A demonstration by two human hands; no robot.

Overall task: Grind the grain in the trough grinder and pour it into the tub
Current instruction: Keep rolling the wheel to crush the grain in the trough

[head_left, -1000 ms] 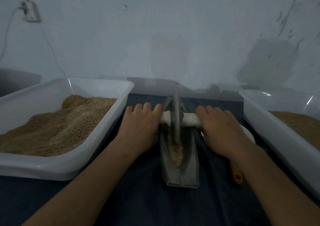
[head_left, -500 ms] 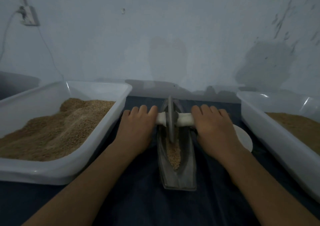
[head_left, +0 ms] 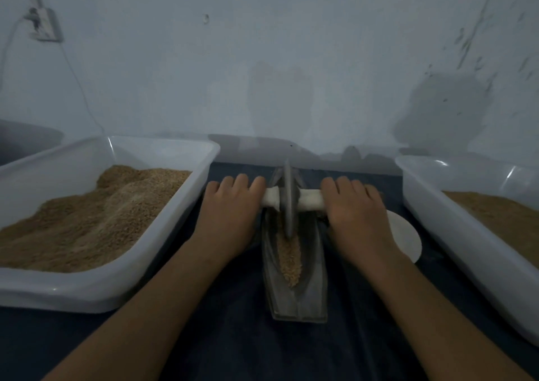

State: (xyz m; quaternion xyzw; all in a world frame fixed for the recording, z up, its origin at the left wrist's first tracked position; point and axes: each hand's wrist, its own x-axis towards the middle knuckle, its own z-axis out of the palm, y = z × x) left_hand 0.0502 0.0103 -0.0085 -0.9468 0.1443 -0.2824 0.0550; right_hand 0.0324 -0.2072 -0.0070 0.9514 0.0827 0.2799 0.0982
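Observation:
A grey boat-shaped trough grinder (head_left: 312,293) lies lengthwise in front of me on dark cloth. Tan grain (head_left: 288,256) fills its groove. A grey grinding wheel (head_left: 288,202) stands upright in the far half of the trough on a pale axle handle (head_left: 310,201). My left hand (head_left: 230,214) presses palm-down on the left end of the handle. My right hand (head_left: 354,217) presses on the right end. A white tub (head_left: 157,234) heaped with grain sits to the left. Another white tub (head_left: 455,229) with grain sits to the right.
A white round dish (head_left: 405,239) lies just right of my right hand, partly under it. The wall is close behind the trough. A socket with a cable (head_left: 43,26) hangs at the upper left. Dark cloth (head_left: 233,345) covers the surface.
The wheel and both hands have rolled slightly away from me along the trough, uncovering more grain at the near end. The orange handle seen beside my right arm is out of sight now.

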